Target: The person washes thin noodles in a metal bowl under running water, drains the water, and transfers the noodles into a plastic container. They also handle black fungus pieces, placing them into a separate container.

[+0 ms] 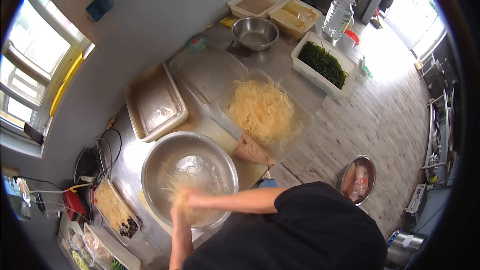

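Both my hands are in a large stainless steel basin [150, 165]. Together they hold a clump of pale yellow shreds [178, 193], blurred, whose kind I cannot tell. My left hand [178, 210] is at the lower side of the clump and partly hidden by it. Across the basin from the right reaches my right hand [195, 198], closed on the same clump. A few loose strands lie on the basin's wet bottom. A heap of similar shreds [262, 108] fills a clear plastic tray beyond the basin, with a pinkish-brown cloth [252, 150] at its near edge.
A white-rimmed tray [155, 101] stands behind the basin, beside an overlapping clear tray [210, 71]. Farther back are a small steel bowl [255, 33], a tray of green strips [322, 65] and a large water bottle [337, 17]. A narrow food tray [112, 206] and cables lie at left.
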The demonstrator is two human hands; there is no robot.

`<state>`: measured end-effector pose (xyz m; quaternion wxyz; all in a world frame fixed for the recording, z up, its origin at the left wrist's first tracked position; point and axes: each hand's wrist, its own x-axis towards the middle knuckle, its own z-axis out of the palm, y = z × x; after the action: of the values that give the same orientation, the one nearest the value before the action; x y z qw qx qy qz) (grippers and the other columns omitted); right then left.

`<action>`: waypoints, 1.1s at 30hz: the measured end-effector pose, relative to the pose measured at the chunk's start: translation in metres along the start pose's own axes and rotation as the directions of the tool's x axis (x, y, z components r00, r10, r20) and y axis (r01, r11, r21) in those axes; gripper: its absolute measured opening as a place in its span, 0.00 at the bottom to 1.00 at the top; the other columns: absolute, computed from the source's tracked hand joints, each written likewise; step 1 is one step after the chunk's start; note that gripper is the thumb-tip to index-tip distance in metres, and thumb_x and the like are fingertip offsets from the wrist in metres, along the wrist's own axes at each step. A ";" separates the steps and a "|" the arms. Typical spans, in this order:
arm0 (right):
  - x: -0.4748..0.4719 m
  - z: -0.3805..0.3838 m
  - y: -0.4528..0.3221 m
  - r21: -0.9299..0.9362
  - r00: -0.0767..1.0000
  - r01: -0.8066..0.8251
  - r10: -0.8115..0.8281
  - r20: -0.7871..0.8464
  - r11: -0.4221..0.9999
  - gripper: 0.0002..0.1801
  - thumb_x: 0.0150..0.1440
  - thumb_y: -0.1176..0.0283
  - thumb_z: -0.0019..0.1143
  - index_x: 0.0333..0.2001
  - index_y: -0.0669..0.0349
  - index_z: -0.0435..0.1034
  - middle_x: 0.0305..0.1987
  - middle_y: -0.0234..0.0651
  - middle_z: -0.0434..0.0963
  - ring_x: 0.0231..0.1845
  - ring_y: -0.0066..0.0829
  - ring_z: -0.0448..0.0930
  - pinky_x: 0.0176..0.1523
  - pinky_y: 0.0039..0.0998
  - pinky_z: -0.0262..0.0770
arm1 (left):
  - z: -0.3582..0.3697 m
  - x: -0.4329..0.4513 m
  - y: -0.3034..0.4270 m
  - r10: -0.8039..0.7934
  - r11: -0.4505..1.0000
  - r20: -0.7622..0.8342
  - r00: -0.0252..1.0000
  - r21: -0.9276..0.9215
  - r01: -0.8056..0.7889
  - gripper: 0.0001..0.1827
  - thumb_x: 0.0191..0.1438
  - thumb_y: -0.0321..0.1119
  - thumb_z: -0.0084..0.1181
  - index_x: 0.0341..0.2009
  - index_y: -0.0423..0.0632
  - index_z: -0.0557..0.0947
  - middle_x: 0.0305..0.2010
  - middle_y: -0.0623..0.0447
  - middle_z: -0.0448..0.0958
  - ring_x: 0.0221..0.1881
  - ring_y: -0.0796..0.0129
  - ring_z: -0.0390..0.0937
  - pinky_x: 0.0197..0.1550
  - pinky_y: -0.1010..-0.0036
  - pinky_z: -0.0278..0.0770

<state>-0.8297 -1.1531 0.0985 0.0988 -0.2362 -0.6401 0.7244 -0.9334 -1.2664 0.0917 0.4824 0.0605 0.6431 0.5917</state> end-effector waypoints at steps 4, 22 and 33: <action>-0.046 -0.003 -0.052 -0.227 0.953 0.043 -0.108 -0.284 0.973 0.18 0.44 0.70 0.49 0.42 0.63 0.69 0.39 0.56 0.74 0.46 0.53 0.72 0.48 0.42 0.69 | 0.044 -0.048 0.031 0.031 0.999 -0.065 0.997 -0.009 -0.032 0.20 0.56 0.41 0.47 0.48 0.41 0.75 0.46 0.48 0.75 0.44 0.59 0.75 0.44 0.67 0.75; -0.162 -0.250 -0.140 -0.436 0.695 0.026 -0.330 -0.638 0.900 0.28 0.43 0.75 0.56 0.52 0.60 0.65 0.45 0.48 0.66 0.48 0.47 0.69 0.53 0.37 0.66 | 0.328 0.019 0.107 0.182 0.942 0.619 0.764 0.113 -0.316 0.17 0.50 0.24 0.53 0.47 0.38 0.73 0.45 0.49 0.74 0.46 0.66 0.73 0.48 0.74 0.71; -0.196 -0.323 0.028 -0.630 0.716 -0.499 -0.126 -0.686 0.595 0.41 0.42 0.79 0.52 0.63 0.55 0.51 0.68 0.50 0.45 0.66 0.56 0.50 0.61 0.50 0.59 | 0.406 0.140 0.037 -0.117 0.053 0.788 0.604 0.612 -0.789 0.32 0.40 0.21 0.51 0.54 0.55 0.74 0.69 0.37 0.45 0.67 0.41 0.48 0.66 0.61 0.52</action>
<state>-0.5035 -0.9610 0.0913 0.1250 -0.5692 -0.7763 0.2402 -0.7442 -0.8793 0.1130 0.3386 0.7264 0.5937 0.0725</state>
